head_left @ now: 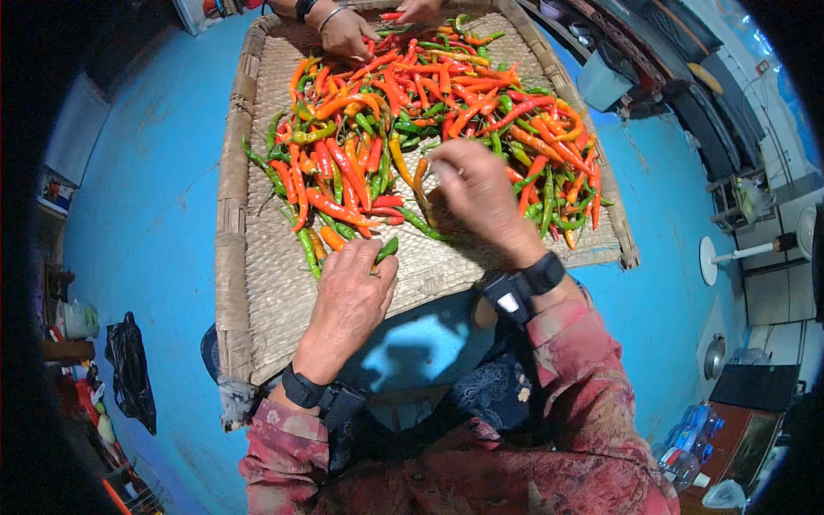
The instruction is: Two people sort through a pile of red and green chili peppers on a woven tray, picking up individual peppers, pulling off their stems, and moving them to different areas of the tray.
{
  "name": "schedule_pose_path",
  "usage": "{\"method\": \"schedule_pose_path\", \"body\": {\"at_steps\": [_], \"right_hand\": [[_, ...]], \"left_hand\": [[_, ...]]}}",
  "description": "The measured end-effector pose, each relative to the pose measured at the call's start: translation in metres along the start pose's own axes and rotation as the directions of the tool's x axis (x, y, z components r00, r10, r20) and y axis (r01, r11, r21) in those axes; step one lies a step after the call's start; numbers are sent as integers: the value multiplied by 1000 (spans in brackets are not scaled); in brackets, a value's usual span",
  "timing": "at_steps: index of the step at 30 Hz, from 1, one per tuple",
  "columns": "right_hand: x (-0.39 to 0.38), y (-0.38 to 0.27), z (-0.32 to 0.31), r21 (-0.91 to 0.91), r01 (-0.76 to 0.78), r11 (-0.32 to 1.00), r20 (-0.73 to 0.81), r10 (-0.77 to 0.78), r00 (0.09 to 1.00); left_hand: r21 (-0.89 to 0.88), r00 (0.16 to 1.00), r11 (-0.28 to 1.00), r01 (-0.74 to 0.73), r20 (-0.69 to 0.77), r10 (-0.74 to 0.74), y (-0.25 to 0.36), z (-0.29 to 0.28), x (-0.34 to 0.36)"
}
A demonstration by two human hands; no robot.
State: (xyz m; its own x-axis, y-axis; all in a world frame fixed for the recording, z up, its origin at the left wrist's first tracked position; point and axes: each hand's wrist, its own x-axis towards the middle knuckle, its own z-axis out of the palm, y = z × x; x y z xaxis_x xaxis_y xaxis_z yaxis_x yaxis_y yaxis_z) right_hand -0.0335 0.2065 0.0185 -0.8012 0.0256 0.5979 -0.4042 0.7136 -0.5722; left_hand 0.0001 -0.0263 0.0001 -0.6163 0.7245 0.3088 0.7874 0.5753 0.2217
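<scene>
A woven tray (240,172) bound at the rim holds a spread of red, orange, yellow and green chilies (343,172). At its near part, my left hand (348,292) has its fingers curled round a green chili (385,251), resting low by the weave. My right hand (476,193) is raised over the middle of the chilies, slightly blurred, fingers bent together beside a brownish-orange chili; what they hold, if anything, is hidden.
A co-worker's hands (343,33) reach into the tray's far end. A black plastic bag (130,369) lies on the blue floor at left. A white stand fan (738,253), metal bowl (714,356) and plastic bottles (691,438) are at right.
</scene>
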Motion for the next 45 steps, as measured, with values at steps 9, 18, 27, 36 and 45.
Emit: {"method": "schedule_pose_path", "body": {"at_steps": [9,18,27,36,45], "right_hand": [[-23,-12,50,-95,69,993,429,-22,903],[-24,-12,54,-76,18,997,452,18,892],[-25,-5,54,-21,83,996,332,-71,940],[-12,-8,-3,142,-118,983,263,77,962],[22,11,-59,38,-248,968,-488,234,841]], "left_hand": [[14,994,999,-51,-97,52,-5,4,-2],[-182,968,983,-3,-249,-43,4,-16,0],[-570,884,821,-40,-403,-237,28,-72,41],[-563,794,811,161,-414,-445,-13,-19,48],[-998,645,-47,-52,2,-764,-21,-25,45]]}}
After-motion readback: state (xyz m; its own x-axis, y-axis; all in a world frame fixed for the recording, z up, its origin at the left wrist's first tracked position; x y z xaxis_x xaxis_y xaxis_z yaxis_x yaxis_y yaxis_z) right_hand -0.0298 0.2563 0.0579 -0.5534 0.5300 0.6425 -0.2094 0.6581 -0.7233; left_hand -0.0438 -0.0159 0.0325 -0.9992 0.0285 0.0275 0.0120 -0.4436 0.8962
